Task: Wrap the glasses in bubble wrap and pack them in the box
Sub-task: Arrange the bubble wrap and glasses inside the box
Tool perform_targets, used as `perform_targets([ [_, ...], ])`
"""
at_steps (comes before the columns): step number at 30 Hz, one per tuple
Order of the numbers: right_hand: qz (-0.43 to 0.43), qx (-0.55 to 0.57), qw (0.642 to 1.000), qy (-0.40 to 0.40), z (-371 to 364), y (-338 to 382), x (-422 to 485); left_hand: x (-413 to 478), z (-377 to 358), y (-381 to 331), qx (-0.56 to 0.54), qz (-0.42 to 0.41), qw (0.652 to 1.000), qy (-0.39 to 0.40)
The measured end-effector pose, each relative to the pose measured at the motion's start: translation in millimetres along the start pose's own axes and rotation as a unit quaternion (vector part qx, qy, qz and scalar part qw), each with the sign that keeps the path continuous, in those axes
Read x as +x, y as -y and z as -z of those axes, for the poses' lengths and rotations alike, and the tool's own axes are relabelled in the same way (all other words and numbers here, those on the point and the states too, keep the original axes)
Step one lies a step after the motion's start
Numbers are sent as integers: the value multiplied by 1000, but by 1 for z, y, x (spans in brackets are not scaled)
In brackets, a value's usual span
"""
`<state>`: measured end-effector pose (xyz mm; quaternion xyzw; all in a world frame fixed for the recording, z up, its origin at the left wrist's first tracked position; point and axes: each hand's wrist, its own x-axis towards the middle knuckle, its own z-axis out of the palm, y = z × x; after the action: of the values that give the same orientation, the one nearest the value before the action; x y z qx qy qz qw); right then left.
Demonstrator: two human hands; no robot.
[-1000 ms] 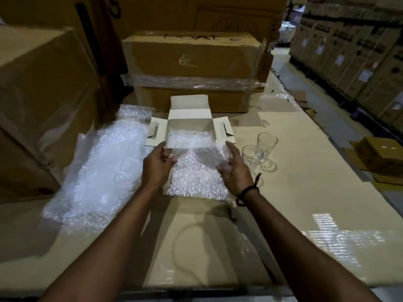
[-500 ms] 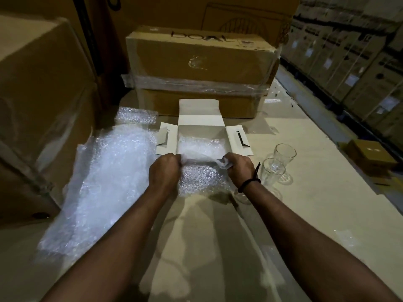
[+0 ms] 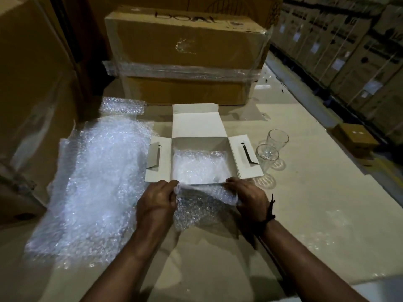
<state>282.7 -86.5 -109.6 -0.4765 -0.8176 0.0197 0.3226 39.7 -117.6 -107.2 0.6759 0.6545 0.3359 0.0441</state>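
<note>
A small white box (image 3: 196, 125) lies open on the cardboard surface, flaps spread, with bubble wrap lining its bottom. In front of it my left hand (image 3: 156, 202) and my right hand (image 3: 250, 197) each pinch an end of a bubble wrap piece (image 3: 202, 205) whose lower part hangs toward me. Two clear glasses stand right of the box, one nearer (image 3: 266, 156) and one farther (image 3: 277, 140). I cannot tell whether a glass is inside the held wrap.
A big sheet of bubble wrap (image 3: 96, 182) lies spread at the left. A large taped carton (image 3: 187, 55) stands behind the box, another carton (image 3: 32, 83) at the far left. Stacked cartons line the right aisle, with a small brown box (image 3: 354, 138) below them.
Both hands pulled the bubble wrap piece back from the box edge toward me and gathered its top edge. The camera moved closer.
</note>
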Motion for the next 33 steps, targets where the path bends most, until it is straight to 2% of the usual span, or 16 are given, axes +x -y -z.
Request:
perform_targets([
  [3, -16, 20, 1000, 14, 2, 0, -4, -6, 4, -5, 2, -1, 1000, -8],
  [7, -5, 35, 999, 40, 10, 0, 0, -4, 10, -11, 2, 46, 999, 9],
  [11, -8, 77, 996, 42, 21, -4, 8, 3, 27, -22, -92, 79, 993, 3],
  [14, -119, 147, 979, 81, 36, 1, 26, 21, 39, -29, -178, 154, 972, 1],
  [17, -243, 231, 927, 169, 53, 5, 59, 48, 44, -28, -156, 165, 974, 17],
  [19, -270, 192, 925, 185, 55, 4, 83, 68, 41, -22, -78, 132, 988, 24],
  [22, -286, 43, 937, 198, 44, 1, 112, 95, 27, -17, 51, 77, 995, 37],
  [27, -240, -122, 937, 222, 18, -2, 133, 114, 2, -21, 255, -16, 961, 105],
  [30, -202, -187, 936, 218, 15, 5, 131, 116, -3, -19, 284, -27, 949, 135],
  [33, -154, -201, 947, 198, 21, 4, 126, 114, 2, -11, 235, -28, 967, 93],
])
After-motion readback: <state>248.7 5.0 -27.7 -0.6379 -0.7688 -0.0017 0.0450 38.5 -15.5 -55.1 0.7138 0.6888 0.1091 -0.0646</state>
